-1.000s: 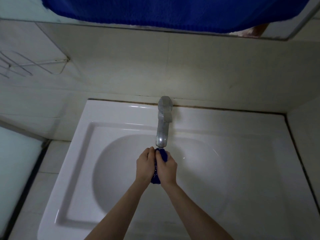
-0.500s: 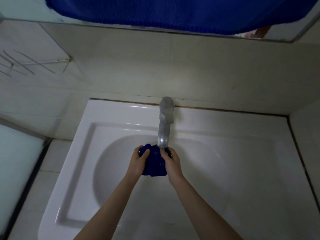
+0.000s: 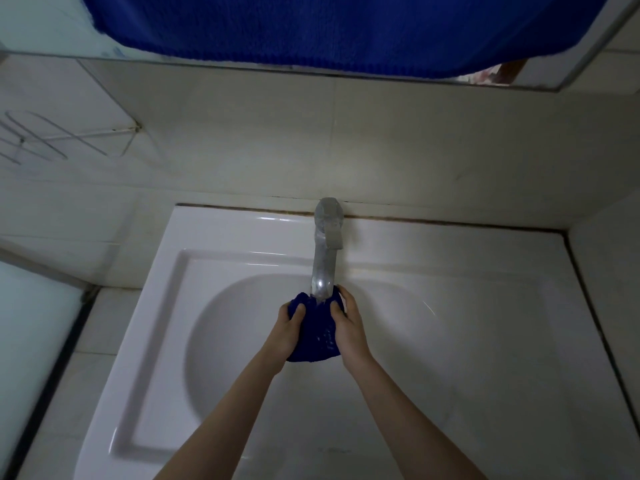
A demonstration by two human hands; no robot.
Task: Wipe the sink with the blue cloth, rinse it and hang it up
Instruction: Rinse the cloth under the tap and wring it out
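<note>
1. Under the spout of the tap, over the bowl of the sink, the blue cloth is bunched into a wad between both hands. Its top sits just beneath the spout's mouth.
2. The left hand grips the wad's left side, fingers and thumb curled into the fabric. The right hand clamps the right side likewise. The hands are close together, with cloth filling the space between them.
3. As I judge it, this is the rinse step. The wiping looks finished, since the cloth is off the porcelain and up at the tap. Wringing out and hanging up are left.
4. Whether water is running is hard to tell: there is a pale glint at the spout's mouth, but no clear stream.
5. The cloth is deep blue and soft, creased in thick folds, with small pale flecks on its lower front; it is probably soaked and heavy. The tap is dull grey metal, a rounded column with a blocky lever on top. The sink is glossy white ceramic, with a squared rim and a stepped ledge around an oval bowl.
6. Around it are matt pale wall tiles, a dark grout line behind the sink, a thin wire rack on the left wall, and a broad band of blue ribbed fabric across the top.
</note>
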